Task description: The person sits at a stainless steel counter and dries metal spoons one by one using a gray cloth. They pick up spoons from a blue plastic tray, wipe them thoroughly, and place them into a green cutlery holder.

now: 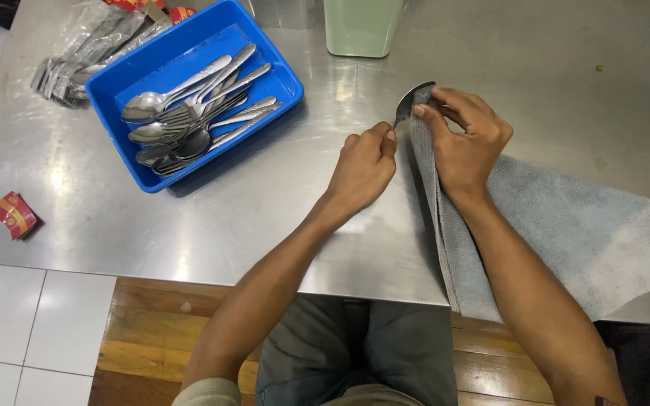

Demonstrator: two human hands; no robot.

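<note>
My left hand (366, 165) pinches the handle of a metal spoon (409, 101), whose bowl points up and away. My right hand (464, 139) presses a fold of grey-blue cloth (566, 225) against the spoon's bowl with thumb and fingers. The cloth trails from that hand across the steel table (265, 218) to the right and hangs over the near edge. A blue plastic tray (261, 49) to the upper left holds several spoons and forks (193, 113).
Clear plastic wrappers (88, 49) lie in a heap at the table's far left corner. A small red packet (13, 215) sits near the left edge. A pale green container (361, 26) stands at the back. White tiles and wooden flooring show below.
</note>
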